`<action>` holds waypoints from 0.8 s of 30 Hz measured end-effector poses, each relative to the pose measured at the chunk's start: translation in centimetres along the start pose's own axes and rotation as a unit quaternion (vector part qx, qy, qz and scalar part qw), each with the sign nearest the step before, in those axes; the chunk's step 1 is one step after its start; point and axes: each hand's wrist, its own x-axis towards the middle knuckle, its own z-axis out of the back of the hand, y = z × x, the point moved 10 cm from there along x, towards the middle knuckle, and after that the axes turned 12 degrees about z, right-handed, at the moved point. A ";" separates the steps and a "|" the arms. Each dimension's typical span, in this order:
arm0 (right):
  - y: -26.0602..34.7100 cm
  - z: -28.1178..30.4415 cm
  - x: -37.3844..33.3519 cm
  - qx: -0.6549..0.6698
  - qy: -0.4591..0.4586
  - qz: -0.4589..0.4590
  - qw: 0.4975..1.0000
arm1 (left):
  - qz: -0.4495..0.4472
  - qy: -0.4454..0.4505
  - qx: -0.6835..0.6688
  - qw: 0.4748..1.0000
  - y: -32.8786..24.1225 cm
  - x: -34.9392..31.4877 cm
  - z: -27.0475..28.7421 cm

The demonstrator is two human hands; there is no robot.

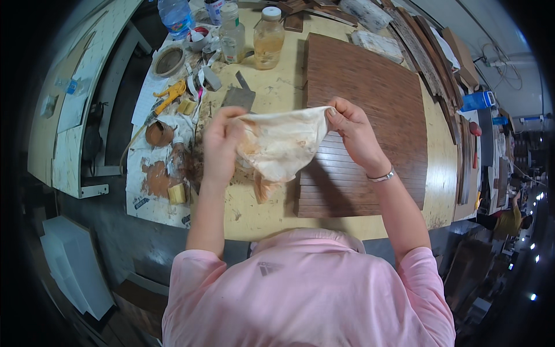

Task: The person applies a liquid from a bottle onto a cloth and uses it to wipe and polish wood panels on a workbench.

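A stained cream cloth [283, 144] is stretched between my two hands above the workbench, its lower folds hanging loose. My right hand [354, 130] pinches its upper right corner. On the other side my left hand [222, 141], slightly blurred, is closed around the left edge. Just right of and beneath the cloth lies a brown slatted wood panel [364, 92], with the shadow of my arm across it. Behind my left hand, a flat metal scraper [240, 98] rests on the bench.
Jars of liquid [269, 40] and a water bottle [175, 17] stand at the back left. A brown-stained cup [159, 134], a yellow-handled tool [170, 91] and sponge pieces [177, 194] crowd the left side. Wood strips [422, 52] line the far right.
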 end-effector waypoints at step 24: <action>-5.8 -0.2 3.3 -0.019 -0.025 -0.133 0.991 | 0.179 0.084 -0.194 0.961 6.9 1.6 -0.7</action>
